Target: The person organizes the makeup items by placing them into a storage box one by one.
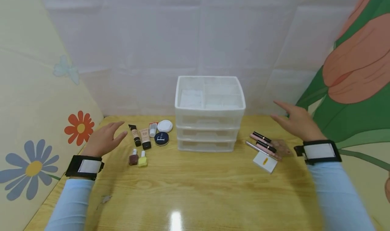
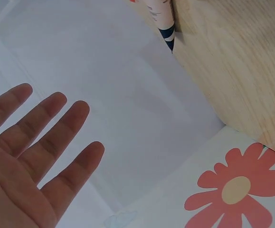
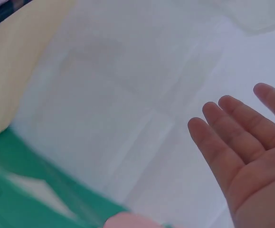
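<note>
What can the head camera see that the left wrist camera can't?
Only the head view shows the white drawer organizer, the nail polish bottles, the lip glosses and the right hand, open above the table. Only the left wrist view shows the left hand's palm and straight fingers from below. Both show the left hand, the wooden table, the red flower sticker and a cream tube.

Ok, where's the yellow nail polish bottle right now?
Head view: the yellow nail polish bottle stands left of the drawer organizer, beside the brown nail polish bottle, near the left hand.
</note>
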{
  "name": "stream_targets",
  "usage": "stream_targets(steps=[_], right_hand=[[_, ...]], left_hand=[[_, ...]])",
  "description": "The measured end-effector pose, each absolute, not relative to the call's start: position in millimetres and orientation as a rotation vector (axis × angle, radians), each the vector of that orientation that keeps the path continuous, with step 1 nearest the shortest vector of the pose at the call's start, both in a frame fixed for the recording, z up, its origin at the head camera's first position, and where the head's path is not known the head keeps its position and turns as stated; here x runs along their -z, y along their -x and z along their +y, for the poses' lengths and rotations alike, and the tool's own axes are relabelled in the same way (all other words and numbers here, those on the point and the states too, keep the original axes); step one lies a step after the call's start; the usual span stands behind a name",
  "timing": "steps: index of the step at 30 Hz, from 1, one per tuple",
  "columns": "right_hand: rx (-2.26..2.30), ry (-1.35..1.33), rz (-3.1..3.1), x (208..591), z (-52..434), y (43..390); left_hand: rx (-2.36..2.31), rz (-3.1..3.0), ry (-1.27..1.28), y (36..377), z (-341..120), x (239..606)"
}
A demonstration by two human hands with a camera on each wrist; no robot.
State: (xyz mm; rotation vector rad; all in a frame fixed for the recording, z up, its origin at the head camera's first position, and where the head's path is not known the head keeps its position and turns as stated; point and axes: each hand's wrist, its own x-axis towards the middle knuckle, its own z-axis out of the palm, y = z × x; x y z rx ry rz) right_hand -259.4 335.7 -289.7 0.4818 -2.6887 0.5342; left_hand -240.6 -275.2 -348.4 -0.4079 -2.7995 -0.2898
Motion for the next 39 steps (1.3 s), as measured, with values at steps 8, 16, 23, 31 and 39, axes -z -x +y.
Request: stream_targets(steps=[8,16,23,31,39], right_hand=[[-0.692,-0.542,-2.672,276.5,302.6,280.5],[-0.882,-0.612,-2.575,272.3,273.3,299.8],[-1.132,-0.645,-2.498,272.0,244.6,318.1],[-1.384,-0.571,-2.487,276.7,227.2,328.4],[-1.631,-0.567,-2.413,287.3,228.0,331.6]], left_hand=[[0.339,-2.827,0.424,256.3,-274.9,349.4],[0.396,-2.847,0.409,272.4,-276.8,347.4],[0.446,-2.898,0.312,284.2,-283.5,348.6],[0.593,-2.974,0.232,292.2,-291.2,357.5],[0.724,-2.991,0.130,304.0,-295.2,368.9]])
